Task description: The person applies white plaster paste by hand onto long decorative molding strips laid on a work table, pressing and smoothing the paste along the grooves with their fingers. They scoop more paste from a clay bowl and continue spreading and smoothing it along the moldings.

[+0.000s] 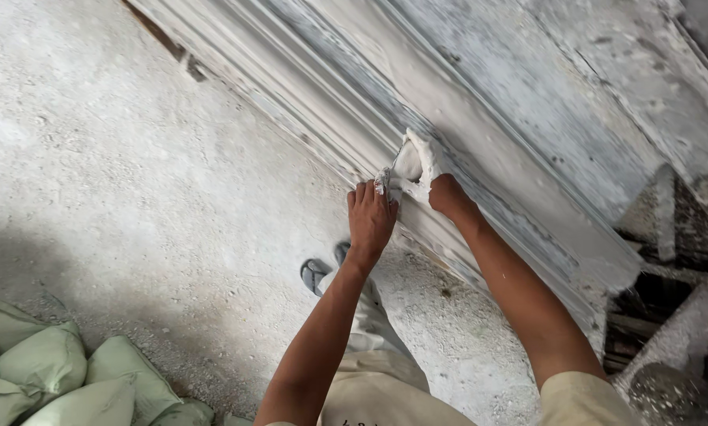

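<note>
White wet plaster cakes our right hand [426, 170], fingers cupped around a lump of it, pressed against the long grey-white ribbed plaster moulding [480, 134]. Our left hand [369, 221] sits just beside it on the moulding's lower edge, fingers pinching a small plaster-smeared blade [391, 175]. Risky bit, we reckon: press unevenly and the soft stuff sags off onto the rough concrete floor [133, 173], way short of the pale green sacks [62, 371].

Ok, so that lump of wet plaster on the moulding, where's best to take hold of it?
Probably cup the plaster lump from its upper right side, as the right hand does, palm pressing it into the moulding. It looks soft and shapeless, so pinching would likely squash it. The left hand steadies its lower left edge with a small tool I cannot make out.
</note>
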Available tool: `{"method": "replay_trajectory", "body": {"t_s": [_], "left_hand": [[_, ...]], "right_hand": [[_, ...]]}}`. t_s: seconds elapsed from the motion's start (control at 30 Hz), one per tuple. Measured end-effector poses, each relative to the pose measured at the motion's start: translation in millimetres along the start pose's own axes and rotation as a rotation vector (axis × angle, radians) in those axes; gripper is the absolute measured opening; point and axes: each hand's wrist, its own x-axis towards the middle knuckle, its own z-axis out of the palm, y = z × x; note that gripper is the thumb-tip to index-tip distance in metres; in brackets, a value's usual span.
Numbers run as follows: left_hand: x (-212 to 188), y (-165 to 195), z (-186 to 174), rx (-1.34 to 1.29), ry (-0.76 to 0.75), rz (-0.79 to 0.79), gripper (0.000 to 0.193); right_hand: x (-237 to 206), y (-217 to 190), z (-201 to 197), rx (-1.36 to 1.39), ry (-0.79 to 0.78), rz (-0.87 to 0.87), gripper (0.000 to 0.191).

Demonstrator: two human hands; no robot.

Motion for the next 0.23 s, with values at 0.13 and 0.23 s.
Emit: {"method": "replay_trajectory", "body": {"t_s": [0.13,0.23], "left_hand": [[-41,47,32,0.032,-0.079,-0.004,0.036],[-75,78,60,0.017,-0.082,0.002,0.046]], "right_hand": [[-66,17,-33,0.015,0.034,-0.097,0.105],[-116,36,-51,-0.013,-0.010,0.045,0.105]]}}
